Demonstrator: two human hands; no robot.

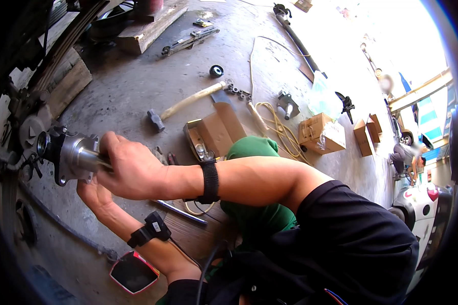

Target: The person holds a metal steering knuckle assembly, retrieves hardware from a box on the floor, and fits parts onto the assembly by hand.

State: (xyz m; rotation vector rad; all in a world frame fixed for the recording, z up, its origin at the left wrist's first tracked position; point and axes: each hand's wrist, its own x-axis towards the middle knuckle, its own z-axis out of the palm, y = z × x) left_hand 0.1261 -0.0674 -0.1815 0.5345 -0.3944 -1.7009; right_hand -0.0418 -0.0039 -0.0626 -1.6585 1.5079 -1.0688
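Observation:
My right hand (132, 170) is closed around the shaft of a silver flanged spindle (75, 157), at the left of the view. Below it, my left hand (95, 197) grips the underside of the same part, its fingers partly hidden by the right hand and the metal. A dark plate with bolt holes sits behind the bright flange, and a round black-rimmed end (43, 145) shows at its far left. Close behind it are dark greasy vehicle parts (33, 129); whether the spindle touches them I cannot tell.
A sledgehammer (188, 105), an open cardboard box (221, 127) with metal pieces, several nuts (237, 91) and a coiled yellowish hose (277, 129) lie on the concrete floor. Farther right stand a closed carton (320, 133) and another spindle (288, 108). A person (407, 157) crouches at far right.

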